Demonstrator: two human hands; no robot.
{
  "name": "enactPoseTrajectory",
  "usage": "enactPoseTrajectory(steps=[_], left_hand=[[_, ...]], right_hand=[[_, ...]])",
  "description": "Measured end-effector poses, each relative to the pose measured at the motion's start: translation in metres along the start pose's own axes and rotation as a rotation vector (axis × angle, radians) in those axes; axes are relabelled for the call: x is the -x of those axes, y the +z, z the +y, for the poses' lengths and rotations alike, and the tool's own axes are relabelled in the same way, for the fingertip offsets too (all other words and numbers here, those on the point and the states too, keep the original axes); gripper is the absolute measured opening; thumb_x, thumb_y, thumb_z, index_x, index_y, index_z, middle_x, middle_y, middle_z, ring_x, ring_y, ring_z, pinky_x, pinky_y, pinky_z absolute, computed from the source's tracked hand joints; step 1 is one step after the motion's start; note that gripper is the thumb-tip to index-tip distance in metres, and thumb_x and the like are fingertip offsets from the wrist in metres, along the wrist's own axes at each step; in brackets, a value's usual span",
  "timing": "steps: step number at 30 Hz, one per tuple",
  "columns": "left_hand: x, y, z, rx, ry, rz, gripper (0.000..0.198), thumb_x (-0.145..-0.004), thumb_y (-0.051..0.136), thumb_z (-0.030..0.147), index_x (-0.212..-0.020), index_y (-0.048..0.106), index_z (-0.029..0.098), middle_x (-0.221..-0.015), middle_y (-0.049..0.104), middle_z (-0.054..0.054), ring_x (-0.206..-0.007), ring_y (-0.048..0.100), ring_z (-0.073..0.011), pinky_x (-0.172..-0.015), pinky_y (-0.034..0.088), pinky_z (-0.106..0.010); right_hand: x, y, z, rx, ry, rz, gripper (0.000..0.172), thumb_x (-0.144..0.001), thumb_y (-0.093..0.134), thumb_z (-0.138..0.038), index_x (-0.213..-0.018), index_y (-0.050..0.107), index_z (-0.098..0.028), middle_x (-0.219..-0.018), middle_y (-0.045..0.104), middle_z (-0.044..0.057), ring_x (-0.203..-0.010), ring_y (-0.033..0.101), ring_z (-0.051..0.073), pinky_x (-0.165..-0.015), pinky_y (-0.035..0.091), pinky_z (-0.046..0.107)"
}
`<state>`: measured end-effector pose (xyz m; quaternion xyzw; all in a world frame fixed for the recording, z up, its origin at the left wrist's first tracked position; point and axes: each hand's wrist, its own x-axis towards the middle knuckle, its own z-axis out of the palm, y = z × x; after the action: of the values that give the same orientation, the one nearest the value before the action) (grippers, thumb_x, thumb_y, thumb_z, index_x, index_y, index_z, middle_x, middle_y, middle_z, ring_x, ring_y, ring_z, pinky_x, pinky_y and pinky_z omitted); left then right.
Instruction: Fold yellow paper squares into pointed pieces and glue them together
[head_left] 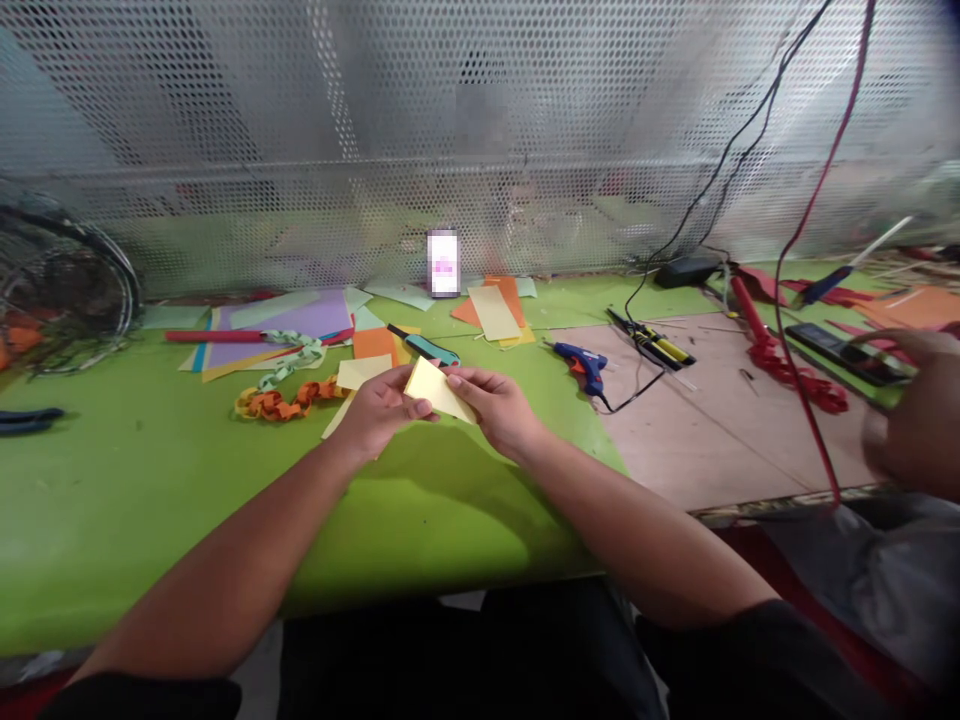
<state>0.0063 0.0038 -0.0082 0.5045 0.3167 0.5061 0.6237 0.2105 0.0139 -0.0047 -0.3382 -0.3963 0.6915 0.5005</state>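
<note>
The left hand (pixel 382 405) and right hand (pixel 496 405) pinch a yellow paper (pixel 436 390) above the counter (pixel 112 500); a short paper chain (pixel 285 402) lies nearby (orange and yellow), beside loose strips (pixel 364 372).

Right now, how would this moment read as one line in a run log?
left hand: holds yellow paper | right hand: holds same paper | nearby: orange paper chain

One left hand (pixel 379 412), one right hand (pixel 495 407), one yellow paper slip (pixel 439 390). Also one glue gun (pixel 581 365), one box cutter (pixel 424 345), one orange paper chain (pixel 289 403), one red paper chain (pixel 795 380), one pair of pliers (pixel 30 420), one other person's hand (pixel 911 410).
</note>
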Motion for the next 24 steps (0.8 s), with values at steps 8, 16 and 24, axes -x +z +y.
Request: enactPoseTrajectory(steps=[8,16,24], left_hand=[[-0.0013,-0.0024,-0.0002,0.031,0.046,-0.021,0.060,-0.067,0.100,0.030,-0.123,0.080,0.020,-0.122,0.077,-0.012,-0.101,0.076,-0.0256,-0.079,0.071,-0.039],[-0.0019,-0.0036,-0.0014,0.016,0.047,-0.001,0.058,-0.068,0.100,0.031,-0.121,0.079,0.019,-0.132,0.075,-0.014,-0.104,0.076,-0.0275,-0.079,0.072,-0.041],[0.0005,0.0041,-0.0011,-0.050,0.029,0.130,0.050,-0.078,0.091,0.044,-0.120,0.079,0.019,-0.125,0.078,-0.014,-0.100,0.077,-0.0261,-0.080,0.067,-0.038]], right_hand=[[0.0025,0.0020,-0.0008,-0.060,0.082,-0.043,0.038,-0.068,0.098,-0.044,-0.093,0.085,-0.020,-0.092,0.081,0.007,-0.071,0.066,0.014,-0.063,0.052,0.028],[0.0035,0.0011,-0.0023,-0.077,0.110,-0.082,0.039,-0.070,0.098,-0.044,-0.097,0.085,-0.019,-0.095,0.081,0.007,-0.077,0.069,0.016,-0.067,0.055,0.029],[0.0015,-0.0003,0.0065,0.045,0.009,-0.049,0.040,-0.073,0.094,-0.049,-0.103,0.083,-0.024,-0.105,0.081,0.006,-0.084,0.070,0.017,-0.075,0.055,0.030]])
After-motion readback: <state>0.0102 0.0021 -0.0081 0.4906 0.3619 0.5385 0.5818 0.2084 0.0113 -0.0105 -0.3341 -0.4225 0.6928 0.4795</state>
